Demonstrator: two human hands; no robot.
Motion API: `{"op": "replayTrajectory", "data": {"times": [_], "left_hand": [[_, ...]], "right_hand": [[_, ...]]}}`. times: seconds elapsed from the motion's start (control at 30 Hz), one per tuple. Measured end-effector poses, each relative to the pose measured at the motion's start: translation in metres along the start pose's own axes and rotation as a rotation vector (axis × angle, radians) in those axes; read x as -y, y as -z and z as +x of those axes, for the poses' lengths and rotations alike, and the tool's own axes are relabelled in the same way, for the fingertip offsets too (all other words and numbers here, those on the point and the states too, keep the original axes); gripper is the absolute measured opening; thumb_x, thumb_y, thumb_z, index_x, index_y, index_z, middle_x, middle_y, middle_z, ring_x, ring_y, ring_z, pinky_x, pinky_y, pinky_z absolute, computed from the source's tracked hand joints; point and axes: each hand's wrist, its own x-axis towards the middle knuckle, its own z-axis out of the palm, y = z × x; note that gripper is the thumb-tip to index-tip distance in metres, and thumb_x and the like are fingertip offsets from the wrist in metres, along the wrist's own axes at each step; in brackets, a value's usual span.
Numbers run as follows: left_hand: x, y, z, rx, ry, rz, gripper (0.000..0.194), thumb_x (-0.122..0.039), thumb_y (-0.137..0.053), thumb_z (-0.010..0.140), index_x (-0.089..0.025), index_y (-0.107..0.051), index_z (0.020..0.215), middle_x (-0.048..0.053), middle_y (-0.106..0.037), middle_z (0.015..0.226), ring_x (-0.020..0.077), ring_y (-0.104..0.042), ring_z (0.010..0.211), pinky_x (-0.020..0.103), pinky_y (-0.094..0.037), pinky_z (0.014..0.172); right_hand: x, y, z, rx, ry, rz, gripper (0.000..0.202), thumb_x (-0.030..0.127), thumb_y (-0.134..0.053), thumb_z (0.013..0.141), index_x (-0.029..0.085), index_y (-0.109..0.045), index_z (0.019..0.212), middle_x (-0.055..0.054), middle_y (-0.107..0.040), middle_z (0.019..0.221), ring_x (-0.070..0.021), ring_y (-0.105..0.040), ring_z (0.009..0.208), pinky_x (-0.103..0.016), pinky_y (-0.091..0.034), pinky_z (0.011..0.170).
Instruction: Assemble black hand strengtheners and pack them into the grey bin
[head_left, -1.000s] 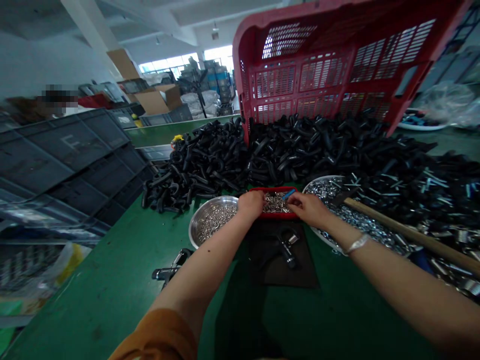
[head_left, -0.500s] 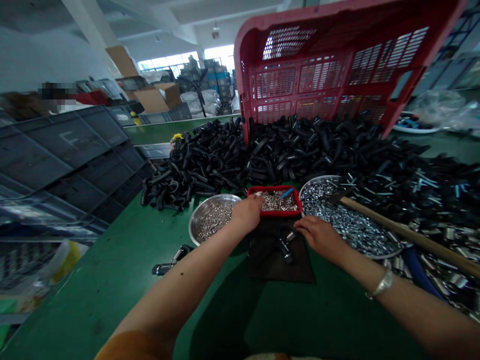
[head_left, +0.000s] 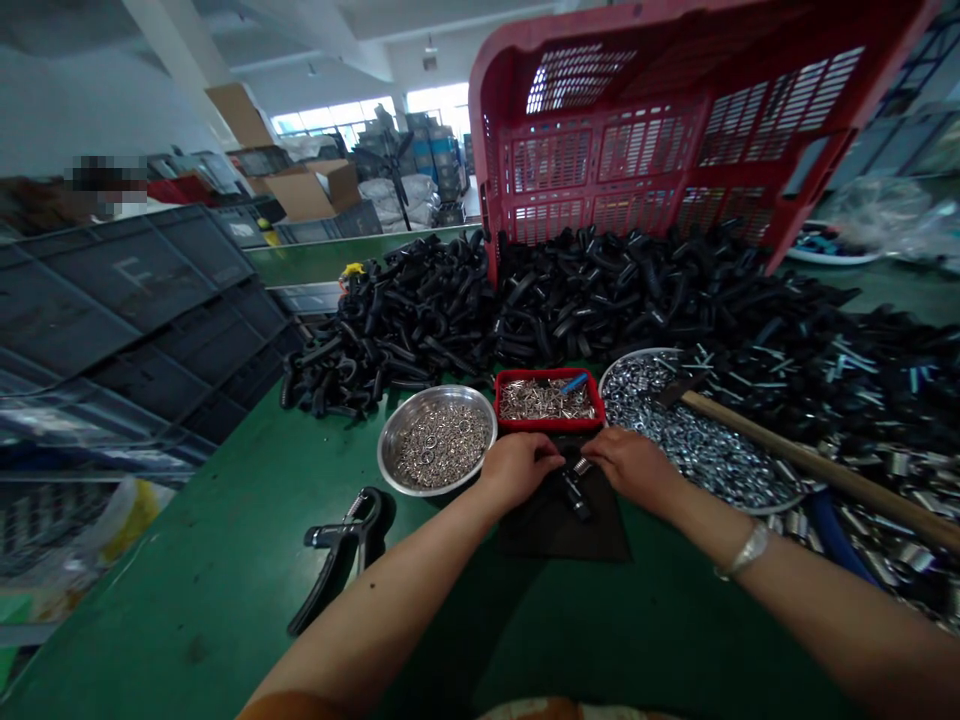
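Note:
A dark part with a spring (head_left: 576, 497) lies on a black mat (head_left: 562, 540) in front of me. My left hand (head_left: 523, 468) is at its left end, the fingertips pinched together; what they hold is too small to make out. On the right, my right hand (head_left: 628, 462) has its fingertips closed by the small metal spring (head_left: 583, 466). Just behind my hands sits a red tray (head_left: 550, 426) of small metal pins. A steel bowl (head_left: 435, 489) of small rings and pieces stands to the left.
A black hand grip (head_left: 337, 550) lies at the left. Behind are heaped black handles (head_left: 600, 300) and a tilted red crate (head_left: 585, 210). At the right, a hammer (head_left: 787, 455) rests across a pan of metal parts (head_left: 675, 460). Grey crates (head_left: 135, 310) stand far left.
My left hand has come back from the red tray toward the dark part on the mat. My right hand has shifted slightly left. More of the black hand grip at left now shows.

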Motion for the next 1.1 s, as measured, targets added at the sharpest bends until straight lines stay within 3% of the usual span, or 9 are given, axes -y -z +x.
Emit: {"op": "replayTrajectory", "data": {"times": [0.13, 0.33, 0.67, 0.73, 0.83, 0.9, 1.03, 1.1], "left_hand": [[-0.001, -0.007, -0.002, -0.028, 0.032, -0.018, 0.021, -0.045, -0.053, 0.076, -0.029, -0.065, 0.084, -0.005, -0.067, 0.082, 0.0132, -0.059, 0.073, 0.022, -0.041, 0.061], [-0.003, -0.012, -0.004, -0.100, 0.022, 0.093, 0.018, -0.041, -0.050, 0.079, -0.029, -0.062, 0.086, -0.005, -0.065, 0.088, 0.0145, -0.058, 0.079, 0.023, -0.041, 0.065], [-0.010, -0.016, -0.016, -0.036, -0.162, 0.426, 0.028, -0.037, -0.036, 0.087, -0.024, -0.060, 0.092, 0.003, -0.059, 0.091, 0.0164, -0.055, 0.079, 0.025, -0.041, 0.061], [-0.012, -0.016, -0.023, -0.026, -0.191, 0.452, 0.033, -0.044, -0.035, 0.086, -0.023, -0.059, 0.096, 0.005, -0.057, 0.093, 0.0193, -0.053, 0.085, 0.028, -0.041, 0.064], [-0.012, -0.019, -0.036, -0.034, -0.218, 0.457, 0.063, -0.066, -0.043, 0.070, -0.022, -0.052, 0.114, 0.009, -0.054, 0.103, 0.0244, -0.048, 0.093, 0.032, -0.043, 0.068], [-0.010, -0.022, -0.044, -0.038, -0.200, 0.440, 0.080, -0.072, -0.046, 0.062, -0.022, -0.043, 0.124, 0.009, -0.053, 0.109, 0.0251, -0.047, 0.094, 0.033, -0.044, 0.070], [-0.004, -0.026, -0.050, -0.075, -0.157, 0.371, 0.074, -0.068, -0.048, 0.065, -0.026, -0.042, 0.125, 0.007, -0.051, 0.114, 0.0250, -0.047, 0.097, 0.035, -0.043, 0.078], [-0.003, -0.025, -0.049, -0.137, -0.165, 0.351, 0.075, -0.069, -0.052, 0.060, -0.027, -0.046, 0.122, 0.008, -0.046, 0.121, 0.0281, -0.043, 0.106, 0.040, -0.038, 0.089]], "right_hand": [[-0.004, -0.013, -0.009, -0.199, -0.105, 0.138, 0.017, 0.019, -0.048, 0.080, 0.017, -0.065, 0.081, -0.006, -0.066, 0.082, -0.0171, -0.059, 0.078, -0.030, -0.045, 0.074], [-0.004, -0.026, -0.019, -0.309, -0.093, 0.191, 0.019, 0.019, -0.047, 0.080, 0.016, -0.065, 0.084, -0.008, -0.066, 0.084, -0.0181, -0.059, 0.081, -0.032, -0.047, 0.075], [-0.003, -0.030, -0.028, -0.339, -0.051, 0.153, 0.025, 0.018, -0.043, 0.083, 0.017, -0.063, 0.096, -0.009, -0.064, 0.092, -0.0190, -0.057, 0.087, -0.035, -0.046, 0.078], [-0.002, -0.029, -0.034, -0.321, -0.058, 0.146, 0.028, 0.016, -0.041, 0.083, 0.018, -0.062, 0.102, -0.009, -0.063, 0.095, -0.0191, -0.056, 0.089, -0.036, -0.046, 0.080], [-0.001, -0.029, -0.039, -0.266, -0.077, 0.148, 0.033, 0.015, -0.039, 0.082, 0.019, -0.059, 0.109, -0.008, -0.063, 0.093, -0.0190, -0.055, 0.090, -0.036, -0.045, 0.080], [0.000, -0.028, -0.039, -0.216, -0.086, 0.144, 0.034, 0.015, -0.039, 0.083, 0.019, -0.058, 0.111, -0.008, -0.063, 0.091, -0.0191, -0.055, 0.089, -0.036, -0.046, 0.079], [-0.003, -0.011, -0.038, -0.134, -0.057, 0.112, 0.032, 0.021, -0.040, 0.083, 0.021, -0.059, 0.109, -0.007, -0.063, 0.095, -0.0178, -0.056, 0.089, -0.034, -0.046, 0.079], [-0.015, 0.008, -0.045, -0.171, -0.081, -0.009, 0.033, 0.025, -0.041, 0.082, 0.020, -0.057, 0.111, -0.009, -0.060, 0.105, -0.0204, -0.054, 0.096, -0.036, -0.045, 0.080]]}}
